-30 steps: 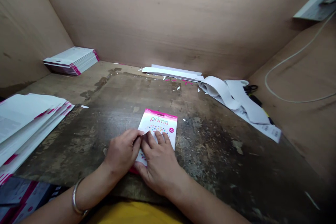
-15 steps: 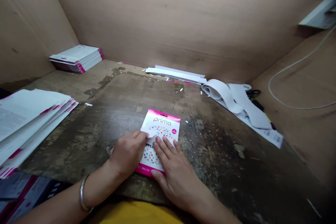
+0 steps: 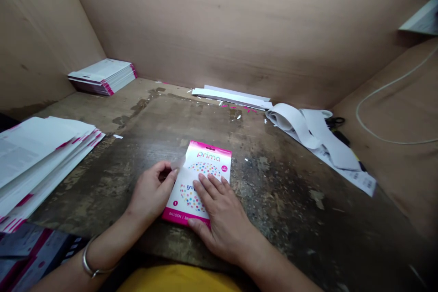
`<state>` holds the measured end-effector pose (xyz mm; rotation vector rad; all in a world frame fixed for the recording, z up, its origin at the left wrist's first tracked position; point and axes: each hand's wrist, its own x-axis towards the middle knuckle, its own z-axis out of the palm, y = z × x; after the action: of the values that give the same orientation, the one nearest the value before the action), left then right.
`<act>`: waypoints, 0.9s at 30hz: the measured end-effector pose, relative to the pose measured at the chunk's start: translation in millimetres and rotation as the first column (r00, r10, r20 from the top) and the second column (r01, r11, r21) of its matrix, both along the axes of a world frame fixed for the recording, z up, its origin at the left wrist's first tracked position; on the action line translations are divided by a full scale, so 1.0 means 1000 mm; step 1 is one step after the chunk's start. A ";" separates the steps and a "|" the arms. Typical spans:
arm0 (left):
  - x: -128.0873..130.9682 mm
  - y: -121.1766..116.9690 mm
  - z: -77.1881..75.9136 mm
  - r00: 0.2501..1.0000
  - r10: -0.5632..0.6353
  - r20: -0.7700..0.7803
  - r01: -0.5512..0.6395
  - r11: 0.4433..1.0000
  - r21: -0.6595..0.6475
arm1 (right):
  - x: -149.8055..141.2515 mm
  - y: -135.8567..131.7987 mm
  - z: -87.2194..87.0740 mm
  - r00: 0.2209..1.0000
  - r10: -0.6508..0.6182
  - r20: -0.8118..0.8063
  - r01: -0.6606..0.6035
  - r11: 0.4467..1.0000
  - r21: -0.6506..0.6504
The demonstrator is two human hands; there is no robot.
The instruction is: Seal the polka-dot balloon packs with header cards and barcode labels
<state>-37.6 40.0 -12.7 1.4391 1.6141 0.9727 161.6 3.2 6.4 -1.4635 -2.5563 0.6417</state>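
A flat white-and-pink "prima" balloon packet (image 3: pixel 209 157) lies on the table, with coloured dots printed on its front. My right hand (image 3: pixel 221 216) rests flat on its lower right part, fingers stretched out, covering some of the print. At the packet's left edge, my left hand (image 3: pixel 152 189) is closed in a pinch on a thin whitish piece (image 3: pixel 178 163) that looks like tape or a sticker. Whether this piece still touches the packet I cannot tell. A metal bangle (image 3: pixel 89 262) circles my left wrist.
Similar white-and-pink packets form a stack (image 3: pixel 102 75) at the back left and a spread pile (image 3: pixel 44 150) at the near left. White paper strips (image 3: pixel 236 98) lie along the back wall. A loose roll of labels (image 3: pixel 315 132) and black-handled scissors (image 3: pixel 337 121) are at right.
My left hand has drawn left from the packet's middle to its left edge, pulling the whitish piece along. The packet and my right hand have shifted slightly left.
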 end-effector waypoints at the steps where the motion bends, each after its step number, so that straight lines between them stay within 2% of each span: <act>1: 0.000 0.000 -0.001 1.000 0.005 0.030 -0.005 1.000 -0.013 | -0.002 0.000 0.000 1.000 -0.003 0.001 0.003 1.000 0.006; 3: 0.000 -0.001 -0.001 1.000 0.011 0.015 -0.010 1.000 -0.005 | -0.006 0.002 0.001 1.000 -0.014 0.003 0.014 1.000 0.018; 6: 0.003 -0.001 0.001 0.993 0.000 -0.119 0.007 0.998 0.058 | -0.015 0.004 0.000 1.000 -0.016 0.006 0.015 0.999 0.039; 12: 0.008 -0.005 0.003 0.915 -0.109 -0.388 0.210 0.951 0.227 | -0.025 0.005 -0.004 1.000 -0.017 -0.024 0.020 0.996 0.085; 15: 0.010 -0.009 0.000 0.828 -0.142 -0.542 0.316 0.917 0.242 | -0.023 0.005 -0.006 0.998 -0.007 -0.061 0.013 0.995 0.103; 19: 0.013 -0.012 -0.003 0.635 -0.141 -0.760 0.429 0.882 0.195 | -0.018 0.008 -0.010 0.986 -0.011 -0.164 0.028 0.994 0.105; 21: 0.014 -0.013 -0.003 0.567 -0.133 -0.813 0.475 0.859 0.191 | -0.015 0.009 -0.013 0.972 -0.038 -0.232 0.068 0.991 0.119; 24: 0.015 -0.014 -0.001 0.519 -0.127 -0.845 0.537 0.818 0.208 | -0.010 0.010 -0.013 0.953 -0.054 -0.298 0.098 0.986 0.134; 27: 0.018 -0.013 0.002 0.512 -0.144 -0.847 0.584 0.781 0.220 | -0.007 0.013 -0.013 0.956 -0.024 -0.292 0.055 0.994 0.099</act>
<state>-19.1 27.1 -10.2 2.7675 1.5142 0.4533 154.7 15.9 -6.2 -1.2765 -2.2939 0.6507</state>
